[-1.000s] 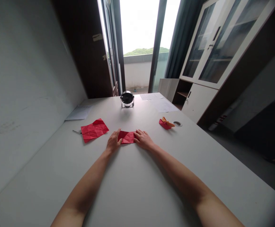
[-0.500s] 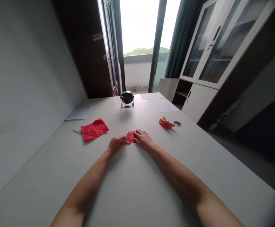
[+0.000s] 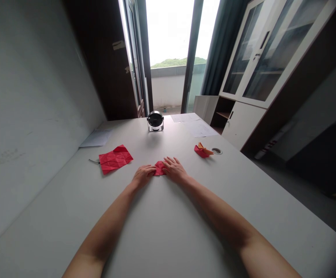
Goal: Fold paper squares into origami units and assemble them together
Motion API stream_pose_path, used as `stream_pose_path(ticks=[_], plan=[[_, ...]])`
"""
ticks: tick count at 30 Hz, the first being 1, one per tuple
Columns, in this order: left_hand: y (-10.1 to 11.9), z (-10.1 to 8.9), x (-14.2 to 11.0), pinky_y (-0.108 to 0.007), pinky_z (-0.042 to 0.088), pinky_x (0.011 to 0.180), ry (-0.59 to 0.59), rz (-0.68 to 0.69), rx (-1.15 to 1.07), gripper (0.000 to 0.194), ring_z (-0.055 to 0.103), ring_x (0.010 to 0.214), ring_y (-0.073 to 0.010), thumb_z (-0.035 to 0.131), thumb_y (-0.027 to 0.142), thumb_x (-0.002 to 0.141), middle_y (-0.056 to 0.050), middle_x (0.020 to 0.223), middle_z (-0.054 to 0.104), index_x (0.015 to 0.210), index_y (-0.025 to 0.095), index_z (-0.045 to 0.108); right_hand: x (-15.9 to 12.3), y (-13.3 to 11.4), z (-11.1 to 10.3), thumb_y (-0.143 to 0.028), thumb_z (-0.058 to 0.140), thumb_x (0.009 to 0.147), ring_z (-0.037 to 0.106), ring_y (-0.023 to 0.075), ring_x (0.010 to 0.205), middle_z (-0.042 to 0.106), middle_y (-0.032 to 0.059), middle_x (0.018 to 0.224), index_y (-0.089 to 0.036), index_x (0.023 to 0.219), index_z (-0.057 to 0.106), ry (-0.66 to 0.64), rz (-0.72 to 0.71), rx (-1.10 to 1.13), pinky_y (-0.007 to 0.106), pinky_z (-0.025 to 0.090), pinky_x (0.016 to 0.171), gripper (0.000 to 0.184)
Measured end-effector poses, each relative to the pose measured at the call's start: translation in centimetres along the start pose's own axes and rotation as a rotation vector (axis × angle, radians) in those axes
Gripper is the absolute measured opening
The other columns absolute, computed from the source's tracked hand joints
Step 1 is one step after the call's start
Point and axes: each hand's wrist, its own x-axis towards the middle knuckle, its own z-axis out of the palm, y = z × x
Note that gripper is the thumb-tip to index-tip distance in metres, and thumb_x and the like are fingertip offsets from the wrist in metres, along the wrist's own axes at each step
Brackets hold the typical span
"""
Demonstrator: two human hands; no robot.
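Note:
A small folded red paper [image 3: 159, 168] lies on the white table [image 3: 168, 231] between my hands. My left hand [image 3: 142, 175] rests on its left edge with fingers curled down onto the paper. My right hand [image 3: 175, 170] lies on its right edge, fingers stretched flat and pressing it to the table. Much of the paper is hidden under both hands.
A creased, unfolded red sheet [image 3: 115, 158] lies to the left, with a white paper [image 3: 96, 138] behind it. A folded red and orange paper figure [image 3: 202, 150] sits at right beside a round cable hole [image 3: 216, 151]. A small desk fan [image 3: 155, 121] stands at the back.
My left hand slid right over the red paper, folding its left part in, so less red shows. My right hand stayed on the right edge.

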Motion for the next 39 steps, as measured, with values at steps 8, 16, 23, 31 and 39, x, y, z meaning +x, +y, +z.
stream_pose_path(ticks=[8,16,23,31,39], plan=[[0.2,-0.6,-0.2,-0.043,0.043,0.111,0.058,-0.049,0.153,0.026,0.052,0.127,-0.0256,0.068,0.032,0.089,-0.006,0.128,0.067,0.115,0.029,0.073,-0.1,-1.5,0.3,-0.031,0.038,0.105,0.028,0.0247,0.149,0.043,0.0073,0.155,-0.026,0.152,0.043,-0.074,-0.249,0.070,0.049,0.015,0.123,0.047],[0.4,-0.3,-0.3,-0.037,0.040,0.115,-0.001,-0.060,0.159,0.031,0.052,0.131,-0.0216,0.053,0.035,0.098,0.003,0.133,0.066,0.125,0.032,0.068,0.2,-0.5,0.3,-0.044,0.038,0.105,0.032,0.0245,0.146,0.043,0.0072,0.155,-0.026,0.150,0.043,-0.118,-0.135,0.123,0.045,0.023,0.120,0.049],[0.9,-0.5,-0.2,-0.036,0.038,0.117,-0.043,-0.043,0.146,0.033,0.053,0.132,-0.0195,0.048,0.034,0.100,0.002,0.135,0.065,0.127,0.030,0.068,0.2,-0.4,0.2,-0.044,0.040,0.104,0.034,0.0266,0.143,0.046,0.0097,0.151,-0.026,0.142,0.050,-0.083,0.033,0.068,0.047,0.025,0.116,0.043],[0.7,-0.5,-0.1,-0.051,0.031,0.120,-0.161,-0.032,0.046,0.046,0.042,0.143,-0.0265,0.061,0.034,0.093,-0.001,0.146,0.056,0.139,0.035,0.059,0.2,-1.0,0.5,-0.040,0.040,0.105,0.030,0.0280,0.146,0.048,0.0096,0.150,-0.025,0.140,0.053,-0.041,0.027,0.033,0.053,0.018,0.119,0.041],[1.2,-0.3,0.1,-0.052,0.032,0.119,-0.064,-0.130,0.028,0.033,0.049,0.138,-0.0259,0.055,0.030,0.096,0.002,0.134,0.066,0.124,0.036,0.070,0.6,0.2,0.9,-0.039,0.037,0.104,0.028,0.0257,0.149,0.039,0.0075,0.158,-0.023,0.150,0.045,-0.118,0.105,0.074,0.047,0.021,0.120,0.049]])
